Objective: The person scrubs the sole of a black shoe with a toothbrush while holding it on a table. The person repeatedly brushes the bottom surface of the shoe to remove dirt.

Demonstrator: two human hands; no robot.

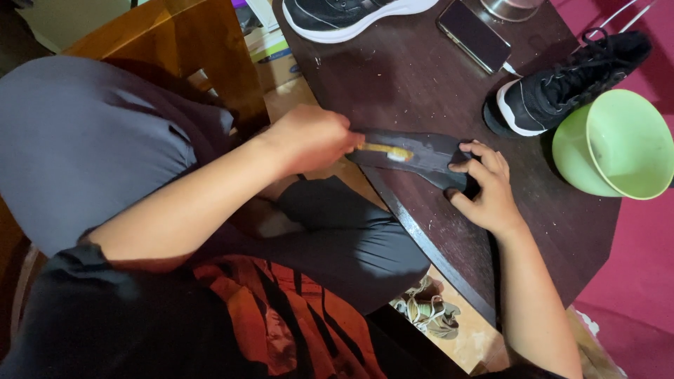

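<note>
A dark shoe insole (430, 158) lies over the near edge of a dark wooden table (421, 77). My left hand (312, 137) grips a yellow-handled brush (385, 149); its bristle end, with white foam, rests on the insole. Pressing on the insole's right end, my right hand (486, 189) has its fingers curled over the top and its thumb at the lower side.
On the table are a black sneaker with a white sole (569, 88), a second one (344, 15) at the far edge, a green bowl (618, 144), a dark phone (474, 34) and a metal vessel (510, 7). A wooden chair (175, 42) stands left. Sandals (428, 310) lie below.
</note>
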